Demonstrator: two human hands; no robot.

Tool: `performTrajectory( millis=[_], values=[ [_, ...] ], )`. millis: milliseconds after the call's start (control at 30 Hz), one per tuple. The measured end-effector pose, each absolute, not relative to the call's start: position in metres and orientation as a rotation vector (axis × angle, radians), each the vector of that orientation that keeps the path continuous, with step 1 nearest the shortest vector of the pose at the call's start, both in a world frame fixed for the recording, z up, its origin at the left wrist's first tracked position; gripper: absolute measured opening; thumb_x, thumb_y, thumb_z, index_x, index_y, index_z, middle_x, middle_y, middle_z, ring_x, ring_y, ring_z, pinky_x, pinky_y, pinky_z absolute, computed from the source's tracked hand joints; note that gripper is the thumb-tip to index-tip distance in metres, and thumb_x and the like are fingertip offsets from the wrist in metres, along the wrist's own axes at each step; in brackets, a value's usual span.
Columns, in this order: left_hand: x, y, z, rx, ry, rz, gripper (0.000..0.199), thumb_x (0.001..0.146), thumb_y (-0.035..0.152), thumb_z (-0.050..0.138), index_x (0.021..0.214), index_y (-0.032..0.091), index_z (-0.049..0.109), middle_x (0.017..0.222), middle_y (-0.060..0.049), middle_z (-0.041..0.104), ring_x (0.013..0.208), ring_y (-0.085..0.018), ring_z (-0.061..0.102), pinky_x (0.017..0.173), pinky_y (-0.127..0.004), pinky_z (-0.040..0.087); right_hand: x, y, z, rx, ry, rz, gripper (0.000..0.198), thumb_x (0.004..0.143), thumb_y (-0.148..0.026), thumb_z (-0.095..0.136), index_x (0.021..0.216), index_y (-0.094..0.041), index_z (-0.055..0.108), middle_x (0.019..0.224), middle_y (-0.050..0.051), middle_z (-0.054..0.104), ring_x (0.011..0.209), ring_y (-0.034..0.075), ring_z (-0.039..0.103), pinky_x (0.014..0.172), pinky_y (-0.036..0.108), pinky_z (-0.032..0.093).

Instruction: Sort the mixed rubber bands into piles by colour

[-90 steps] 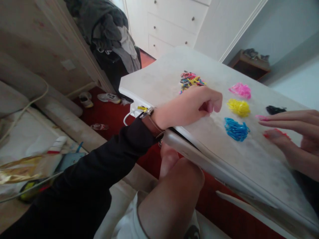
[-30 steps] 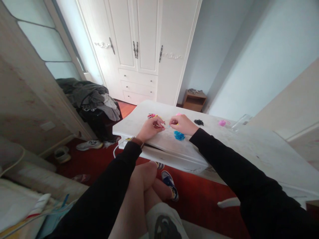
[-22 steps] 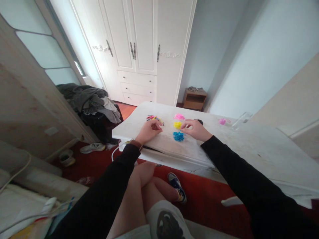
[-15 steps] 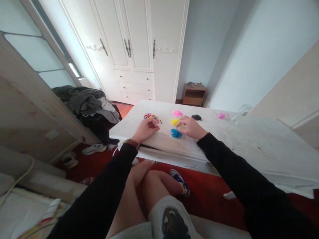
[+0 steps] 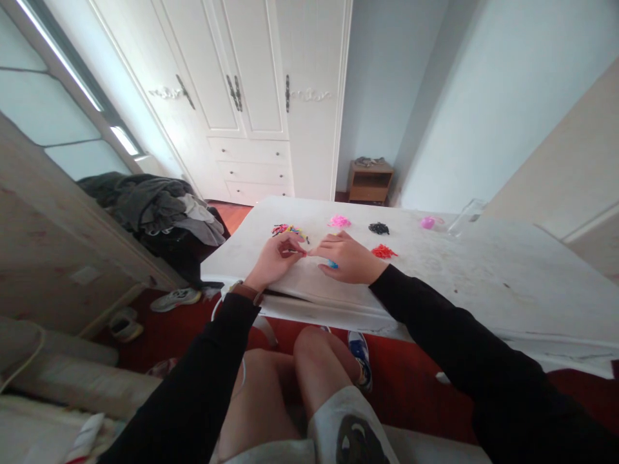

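Two bare hands meet above a white table (image 5: 464, 277). The left hand (image 5: 272, 260) has its fingertips drawn together; whether they grip a band, I cannot tell. The right hand (image 5: 349, 259) is loosely spread, index finger reaching those fingertips, partly hiding a blue pile (image 5: 332, 264) of bands. Beyond lie a mixed pile (image 5: 283, 229) left, pink pile (image 5: 340, 222) centre, black pile (image 5: 379, 228) right; a red pile (image 5: 384, 251) sits nearer right.

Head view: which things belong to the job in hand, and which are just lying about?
Likely the job:
mixed pile
pink pile
black pile
red pile
blue pile, mostly hidden

Likely lying about:
clothes
loose shoes
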State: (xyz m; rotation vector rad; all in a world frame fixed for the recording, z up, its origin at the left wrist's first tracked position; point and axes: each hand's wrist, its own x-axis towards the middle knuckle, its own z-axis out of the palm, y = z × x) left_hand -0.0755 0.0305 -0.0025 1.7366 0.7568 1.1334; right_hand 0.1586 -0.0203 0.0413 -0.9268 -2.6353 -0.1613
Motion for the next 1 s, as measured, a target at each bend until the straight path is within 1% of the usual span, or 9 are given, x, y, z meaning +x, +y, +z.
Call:
performTrajectory(
  millis=[100,233,367,500,633,800,900,967,1000],
  values=[
    [-0.078,0.025,0.001,1.741,0.745,1.111,0.027,0.072,0.020,0.073,0.098,0.018,0.066,0.091,-0.003,0.068,0.090,-0.019,0.072,0.081,-0.031,0.059,0.145,-0.026,0.043,-0.943,-2.725,-0.257,0.035,0.096,-0.022,0.062,0.130,-0.019,0.069,0.115,0.012,0.078,0.111,0.029,0.061,0.089,0.041,0.034],
    [-0.081,0.017,0.004,1.734,0.689,1.065,0.033,0.074,0.020,0.070,0.108,0.020,0.069,0.094,-0.003,0.069,0.098,-0.021,0.071,0.085,-0.033,0.060,0.136,-0.029,0.042,-0.992,-2.749,-0.299,0.031,0.096,-0.020,0.062,0.125,-0.017,0.069,0.120,0.013,0.077,0.116,0.030,0.060,0.091,0.043,0.033],
    [-0.084,0.012,0.007,1.746,0.700,1.079,0.024,0.083,0.024,0.072,0.107,0.022,0.070,0.096,-0.004,0.071,0.098,-0.022,0.071,0.087,-0.035,0.063,0.135,-0.029,0.042,-0.999,-2.751,-0.233,0.028,0.096,-0.019,0.062,0.123,-0.018,0.070,0.127,0.011,0.076,0.118,0.029,0.061,0.091,0.045,0.034],
    [-0.086,0.008,0.009,1.776,0.709,1.108,0.015,0.088,0.025,0.072,0.103,0.024,0.071,0.098,-0.005,0.071,0.098,-0.022,0.073,0.084,-0.035,0.065,0.136,-0.029,0.043,-0.997,-2.724,-0.187,0.024,0.098,-0.021,0.062,0.120,-0.022,0.070,0.120,0.010,0.078,0.118,0.029,0.060,0.091,0.045,0.034],
    [-0.088,0.008,0.007,1.761,0.710,1.124,0.021,0.086,0.024,0.074,0.108,0.026,0.071,0.099,-0.006,0.072,0.098,-0.024,0.075,0.086,-0.039,0.068,0.136,-0.028,0.046,-1.025,-2.716,-0.105,0.018,0.100,-0.022,0.059,0.113,-0.022,0.072,0.117,0.009,0.078,0.121,0.029,0.059,0.092,0.047,0.034],
    [-0.090,0.010,0.003,1.746,0.715,1.148,0.024,0.086,0.028,0.076,0.109,0.026,0.072,0.104,-0.008,0.072,0.100,-0.024,0.075,0.086,-0.041,0.070,0.142,-0.027,0.054,-1.027,-2.670,-0.004,0.022,0.102,-0.020,0.055,0.109,-0.025,0.075,0.112,0.007,0.079,0.119,0.028,0.059,0.097,0.048,0.035],
    [-0.089,0.011,0.005,1.751,0.722,1.158,0.021,0.085,0.029,0.077,0.105,0.025,0.072,0.104,-0.008,0.072,0.100,-0.024,0.074,0.084,-0.039,0.069,0.169,-0.028,0.053,-1.116,-2.452,0.002,0.023,0.102,-0.021,0.054,0.104,-0.026,0.076,0.107,0.005,0.079,0.114,0.027,0.060,0.100,0.047,0.037],
    [-0.087,0.011,0.008,1.765,0.741,1.159,0.018,0.084,0.028,0.076,0.101,0.023,0.072,0.099,-0.006,0.072,0.091,-0.021,0.074,0.079,-0.035,0.068,0.199,-0.030,0.049,-1.250,-2.185,-0.028,0.021,0.098,-0.018,0.056,0.097,-0.025,0.076,0.100,0.005,0.078,0.106,0.028,0.062,0.098,0.046,0.042],
    [-0.085,0.010,0.009,1.781,0.764,1.154,0.016,0.083,0.027,0.076,0.099,0.022,0.072,0.095,-0.005,0.071,0.083,-0.019,0.073,0.073,-0.031,0.066,0.216,-0.032,0.045,-1.288,-2.061,-0.047,0.020,0.095,-0.017,0.057,0.094,-0.024,0.076,0.097,0.006,0.078,0.102,0.028,0.063,0.097,0.046,0.044]
  ],
)
